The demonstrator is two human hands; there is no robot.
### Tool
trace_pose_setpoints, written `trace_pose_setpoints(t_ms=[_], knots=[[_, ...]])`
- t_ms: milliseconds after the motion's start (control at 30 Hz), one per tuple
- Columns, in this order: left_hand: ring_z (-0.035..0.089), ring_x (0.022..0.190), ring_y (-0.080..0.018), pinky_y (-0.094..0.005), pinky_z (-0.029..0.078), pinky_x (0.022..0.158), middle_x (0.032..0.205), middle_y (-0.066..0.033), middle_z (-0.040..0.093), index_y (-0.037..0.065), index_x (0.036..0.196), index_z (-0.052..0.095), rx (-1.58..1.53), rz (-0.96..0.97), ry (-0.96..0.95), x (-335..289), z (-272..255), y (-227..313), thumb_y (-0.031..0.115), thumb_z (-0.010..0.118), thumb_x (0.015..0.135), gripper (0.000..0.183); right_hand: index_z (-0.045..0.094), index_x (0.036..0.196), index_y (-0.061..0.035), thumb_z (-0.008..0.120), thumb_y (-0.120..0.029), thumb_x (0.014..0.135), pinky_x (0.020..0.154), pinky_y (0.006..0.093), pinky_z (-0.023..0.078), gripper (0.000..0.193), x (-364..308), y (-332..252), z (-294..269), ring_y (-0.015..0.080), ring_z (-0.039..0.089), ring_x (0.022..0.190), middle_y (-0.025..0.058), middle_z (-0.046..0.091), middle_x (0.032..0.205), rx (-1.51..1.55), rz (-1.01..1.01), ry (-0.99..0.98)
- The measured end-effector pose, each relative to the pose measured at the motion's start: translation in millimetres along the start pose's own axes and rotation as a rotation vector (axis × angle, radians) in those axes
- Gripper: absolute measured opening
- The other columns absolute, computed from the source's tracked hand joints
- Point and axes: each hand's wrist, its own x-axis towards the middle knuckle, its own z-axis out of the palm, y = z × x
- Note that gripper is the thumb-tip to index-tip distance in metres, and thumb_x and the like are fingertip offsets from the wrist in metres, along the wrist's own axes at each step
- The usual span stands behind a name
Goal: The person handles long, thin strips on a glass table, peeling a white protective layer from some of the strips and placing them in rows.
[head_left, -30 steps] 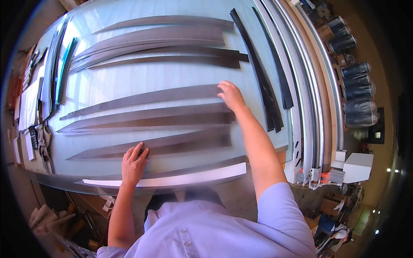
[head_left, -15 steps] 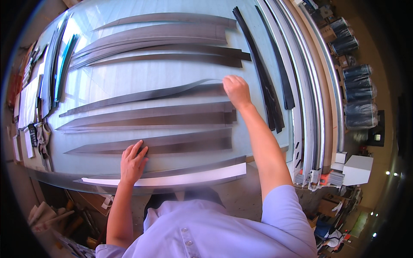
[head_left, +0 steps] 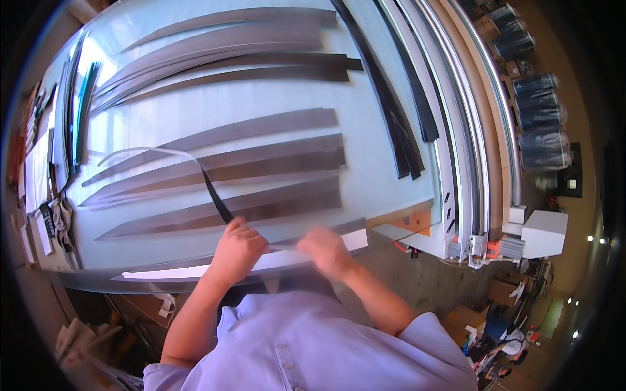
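At the table's near edge, my left hand [head_left: 240, 251] is closed around a thin, narrow strip [head_left: 214, 193], dark near the hand and pale toward its far end. From that hand the strip arches up and to the left over the grey pieces. A short length of it runs across to my right hand [head_left: 324, 253], which is blurred but looks closed on that end. Beneath both hands lies a long white tapered piece [head_left: 176, 274]. Just beyond them are flat grey tapered pieces [head_left: 287, 200], with more grey pieces [head_left: 274, 158] behind.
The pale glossy table [head_left: 372, 189] carries more long dark pieces [head_left: 261, 62] at the far side. Dark strips [head_left: 385, 98] lie along the right. Metal rails [head_left: 479, 163] border that side, with a white box [head_left: 546, 233] at their near end. Blue-black strips [head_left: 81, 111] lie at left.
My right hand has come back toward me, bringing the strip off the grey piece. My left hand has lifted from the nearest grey piece, shifted right and closed on the strip.
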Motion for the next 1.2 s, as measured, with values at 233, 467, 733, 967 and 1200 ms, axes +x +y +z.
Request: trace_pose_setpoints(t_ms=[233,467,733,967,1200], knots=[[0.064,0.073,-0.0403,-0.0469,0.051,0.068,0.072,-0.0212,0.065,0.001,0.084,0.07,-0.141,-0.337,-0.156,75,21,7,0.027,0.074,0.084,0.026,0.072,0.114,-0.0105,0.065,-0.006,0.089,0.077,0.0402,0.048,0.026,-7,103,-53,0.0321,0.059,0.086,0.014,0.06,0.089,-0.115,0.505,0.186],[0.071,0.078,-0.0324,-0.0414,0.056,0.075,0.069,-0.0136,0.07,0.006,0.084,0.075,-0.165,-0.393,-0.323,155,50,17,0.03,0.068,0.085,0.025,0.072,0.121,-0.014,0.066,-0.004,0.088,0.072,0.036,0.043,0.035,-11,134,-57,0.0256,0.05,0.076,0.0107,0.046,0.079,-0.067,0.506,0.029],[0.069,0.079,-0.0321,-0.0418,0.053,0.074,0.077,-0.0151,0.071,0.006,0.082,0.077,-0.251,-0.488,-0.29,158,69,8,0.029,0.075,0.077,0.023,0.073,0.122,-0.0162,0.077,-0.01,0.076,0.071,0.0352,0.042,0.047,-14,134,-58,0.0238,0.049,0.076,0.0088,0.044,0.079,-0.036,0.509,0.035],[0.068,0.078,-0.0331,-0.0428,0.052,0.072,0.078,-0.0162,0.071,0.006,0.08,0.076,-0.253,-0.506,-0.288,157,70,9,0.03,0.077,0.076,0.024,0.073,0.122,-0.0182,0.08,-0.008,0.073,0.071,0.0366,0.043,0.051,-17,143,-54,0.0235,0.049,0.076,0.0079,0.045,0.079,-0.045,0.484,0.051],[0.065,0.069,-0.0305,-0.042,0.049,0.067,0.071,-0.0165,0.068,0.001,0.078,0.075,-0.245,-0.459,-0.231,154,77,6,0.028,0.078,0.078,0.027,0.074,0.12,-0.0181,0.081,-0.003,0.071,0.072,0.0362,0.044,0.052,-17,142,-51,0.0243,0.049,0.076,0.0078,0.046,0.08,-0.046,0.493,0.074]])
